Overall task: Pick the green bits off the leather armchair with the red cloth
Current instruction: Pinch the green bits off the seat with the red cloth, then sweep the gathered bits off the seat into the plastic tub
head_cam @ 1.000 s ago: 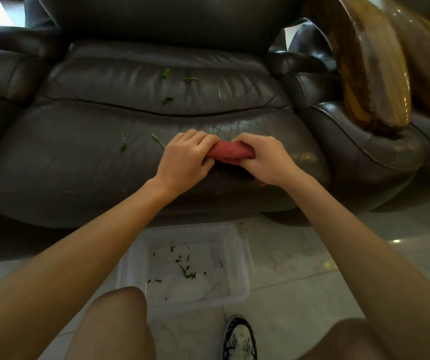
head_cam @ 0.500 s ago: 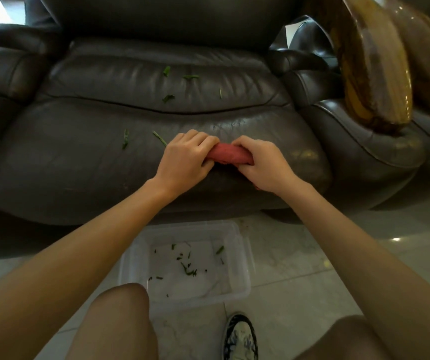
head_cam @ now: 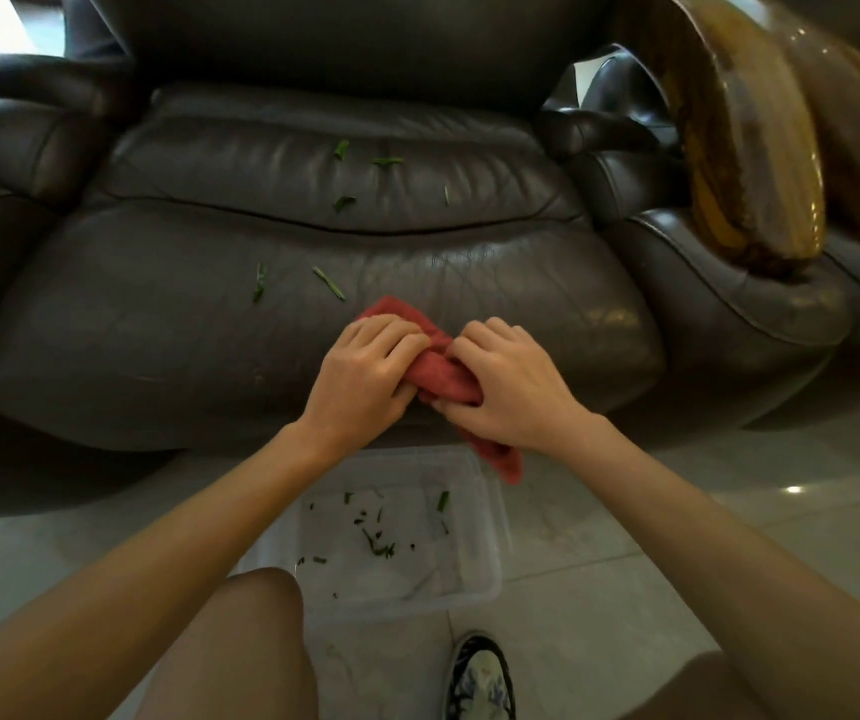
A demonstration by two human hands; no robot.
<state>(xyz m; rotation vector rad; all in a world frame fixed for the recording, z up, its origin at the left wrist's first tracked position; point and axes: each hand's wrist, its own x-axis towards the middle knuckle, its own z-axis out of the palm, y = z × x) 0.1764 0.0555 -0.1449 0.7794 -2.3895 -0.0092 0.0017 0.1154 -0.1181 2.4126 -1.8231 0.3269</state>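
A dark brown leather armchair (head_cam: 157, 330) fills the upper view. Several green bits lie on its seat: a long strip (head_cam: 329, 283) and a smaller one (head_cam: 260, 282) on the front cushion, others (head_cam: 344, 202) further back. My left hand (head_cam: 365, 376) and my right hand (head_cam: 505, 387) both grip the bunched red cloth (head_cam: 440, 376) at the seat's front edge. A corner of the cloth hangs below my right hand, above the clear plastic tub (head_cam: 490, 574) on the floor, which holds several green bits.
A polished wooden piece (head_cam: 760, 163) leans on the right armrest. The tub stands on pale floor tiles between my knees, and my patterned shoe (head_cam: 479, 678) is just behind it. A second leather seat adjoins at the left.
Both hands with the cloth have come back from the seat top to its front edge, over the tub. The cloth is looser, with a corner hanging down.
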